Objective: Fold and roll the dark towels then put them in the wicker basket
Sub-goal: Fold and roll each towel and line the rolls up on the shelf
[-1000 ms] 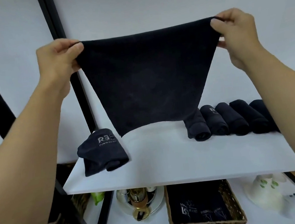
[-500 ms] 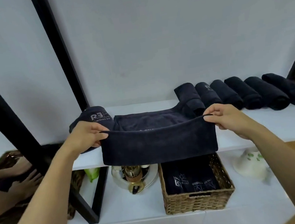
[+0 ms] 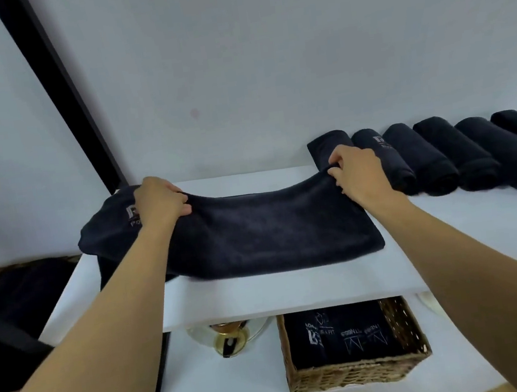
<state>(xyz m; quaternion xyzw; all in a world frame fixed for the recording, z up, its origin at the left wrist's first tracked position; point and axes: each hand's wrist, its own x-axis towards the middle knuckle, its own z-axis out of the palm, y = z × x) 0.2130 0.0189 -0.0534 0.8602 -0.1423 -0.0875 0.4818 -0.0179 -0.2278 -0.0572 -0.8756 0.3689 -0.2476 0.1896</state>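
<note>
Towel: lies folded on the top shelf, its far edge raised at both corners.
Left hand: fingers curled, pinching the far left corner.
Right hand: fingers curled, pinching the far right corner.
Basket: on the lower shelf, holding dark printed cloths laid flat.
Rolls: a row on the top shelf, right of the right hand, outside the basket.

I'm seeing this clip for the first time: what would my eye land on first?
Most likely the dark towel spread across the middle of the white shelf, with the left hand and right hand pinching its far corners. Next come the rolled towels lined up along the shelf's right end, and the wicker basket on the level below, holding more dark cloth.
</note>
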